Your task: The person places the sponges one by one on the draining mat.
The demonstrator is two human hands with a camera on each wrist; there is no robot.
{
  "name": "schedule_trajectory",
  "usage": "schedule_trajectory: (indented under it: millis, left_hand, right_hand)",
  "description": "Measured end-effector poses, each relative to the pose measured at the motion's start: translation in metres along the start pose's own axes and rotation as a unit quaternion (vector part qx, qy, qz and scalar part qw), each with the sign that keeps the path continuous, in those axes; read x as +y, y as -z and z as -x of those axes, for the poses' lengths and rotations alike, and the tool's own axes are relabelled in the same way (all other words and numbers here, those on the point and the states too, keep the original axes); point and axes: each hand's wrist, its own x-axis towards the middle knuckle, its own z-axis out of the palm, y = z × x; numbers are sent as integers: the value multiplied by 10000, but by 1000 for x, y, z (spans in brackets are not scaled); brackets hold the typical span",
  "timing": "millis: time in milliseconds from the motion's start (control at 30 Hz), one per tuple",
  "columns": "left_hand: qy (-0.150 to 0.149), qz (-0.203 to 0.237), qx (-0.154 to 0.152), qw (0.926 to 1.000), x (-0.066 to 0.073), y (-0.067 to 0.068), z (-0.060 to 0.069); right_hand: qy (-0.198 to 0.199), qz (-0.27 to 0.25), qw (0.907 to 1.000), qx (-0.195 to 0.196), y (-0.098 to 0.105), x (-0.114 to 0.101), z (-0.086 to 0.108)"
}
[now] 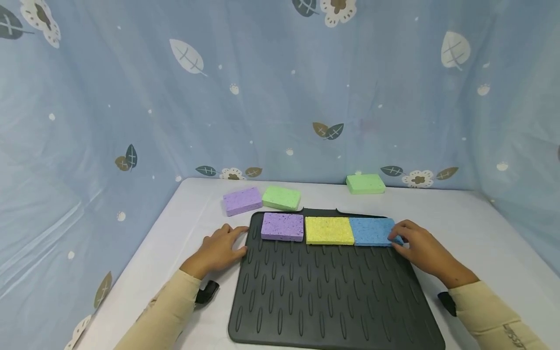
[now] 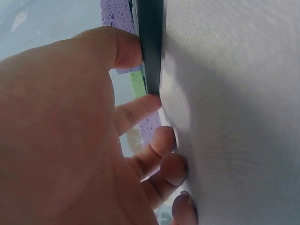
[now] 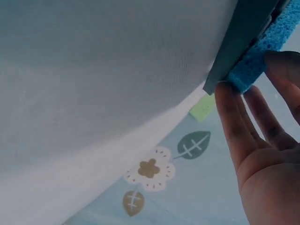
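Observation:
A black ridged mat (image 1: pixel 323 301) lies on the white table. Along its far edge sit a purple sponge (image 1: pixel 282 227), a yellow sponge (image 1: pixel 329 230) and a blue sponge (image 1: pixel 372 231); the yellow and blue ones touch end to end, with a small gap beside the purple. My right hand (image 1: pixel 417 245) pinches the blue sponge's right end with thumb and fingers, seen closer in the right wrist view at the blue sponge (image 3: pixel 255 63). My left hand (image 1: pixel 218 250) rests its thumb and index fingertip against the mat's left edge, the other fingers loosely bent in the left wrist view.
Behind the mat lie another purple sponge (image 1: pixel 242 201) and a green sponge (image 1: pixel 282 198), side by side. A second green sponge (image 1: pixel 365 184) lies at the table's back edge, against a blue curtain (image 1: pixel 271 87) with leaf prints. White table (image 1: pixel 450 218) surrounds the mat.

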Motion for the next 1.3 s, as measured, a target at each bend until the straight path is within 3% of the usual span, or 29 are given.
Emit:
schedule_trajectory:
  millis: [600,700,867,1000,1133,1300]
  left_hand:
    - [58,47,-30,10000,1,0,1]
    - [82,26,-83,9999,0,-1,1]
    - [-3,34,20,10000,0,-1,0]
    - [29,42,0,10000,1,-1,2]
    - [36,24,-47,10000,1,-2,4]
    - [-44,36,68,10000,3,1,5]
  right_hand:
    - [-179,-183,9994,-218,4,-1,1]
    - [-374,-306,9983,-318,7,-2,2]
    - [-939,-623,9935,-132,17,0,3]
    - [-1138,-792,9902,-175,21,4,4]
    - [-1394,-1166,9819,-532,22,8,7]
    - [-1810,-1857,9608,-977,24,13,16]
